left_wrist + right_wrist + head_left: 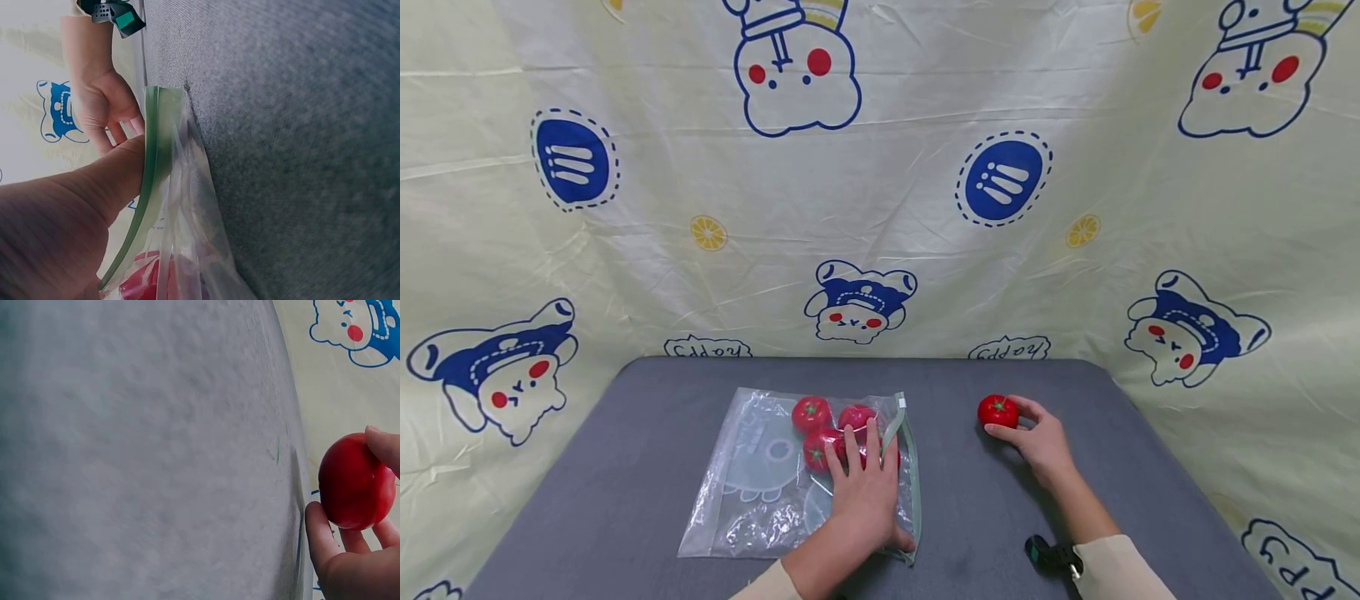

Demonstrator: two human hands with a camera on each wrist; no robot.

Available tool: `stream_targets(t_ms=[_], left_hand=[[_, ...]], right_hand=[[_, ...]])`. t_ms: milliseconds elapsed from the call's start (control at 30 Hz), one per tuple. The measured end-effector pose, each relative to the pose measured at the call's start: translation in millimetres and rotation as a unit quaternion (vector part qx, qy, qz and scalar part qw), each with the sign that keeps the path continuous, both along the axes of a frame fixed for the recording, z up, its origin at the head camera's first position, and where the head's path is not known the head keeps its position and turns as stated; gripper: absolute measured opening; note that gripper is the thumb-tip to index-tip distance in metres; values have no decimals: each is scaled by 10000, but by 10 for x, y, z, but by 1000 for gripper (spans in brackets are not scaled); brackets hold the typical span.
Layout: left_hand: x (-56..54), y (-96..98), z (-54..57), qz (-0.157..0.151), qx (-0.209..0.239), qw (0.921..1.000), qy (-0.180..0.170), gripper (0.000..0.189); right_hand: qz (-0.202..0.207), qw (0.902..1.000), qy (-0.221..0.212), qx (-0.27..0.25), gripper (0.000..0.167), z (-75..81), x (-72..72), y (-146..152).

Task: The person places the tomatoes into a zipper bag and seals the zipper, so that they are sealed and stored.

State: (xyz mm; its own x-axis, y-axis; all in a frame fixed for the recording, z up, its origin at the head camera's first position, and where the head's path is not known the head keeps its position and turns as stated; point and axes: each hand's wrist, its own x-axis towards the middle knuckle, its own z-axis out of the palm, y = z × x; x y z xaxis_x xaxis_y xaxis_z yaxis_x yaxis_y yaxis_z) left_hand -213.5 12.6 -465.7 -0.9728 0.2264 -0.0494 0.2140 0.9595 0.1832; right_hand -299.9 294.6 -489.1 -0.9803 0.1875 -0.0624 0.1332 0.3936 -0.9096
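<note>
A clear zip bag [760,521] with a green zip edge lies on the grey table, several red tomatoes [812,414] inside it. My left hand [867,500] rests on the bag with fingers spread over the tomatoes. Its thumb reaches to the green edge; in the left wrist view the zip strip [150,150] hides the thumb's tip. To the right of the bag, my right hand [1043,442] holds a single red tomato [353,484] between thumb and fingers. This tomato has a green stem top, seen in the head view.
The grey table [955,517] has a rounded far edge. Behind and beside it hangs a pale cloth [895,183] with cartoon prints. A black wrist device [1051,557] is strapped at the right sleeve.
</note>
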Motion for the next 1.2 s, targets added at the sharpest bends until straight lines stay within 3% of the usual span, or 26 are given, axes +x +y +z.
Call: stream_targets(t_ms=[267,1200], left_hand=[[12,-2,9,8,-16,10000,34,126],[3,4,8,42,19,10000,-32,125]], right_hand=[[295,9994,-65,-190,80,-2,106,-61],[773,9947,-195,-654,75,39,348,-276]])
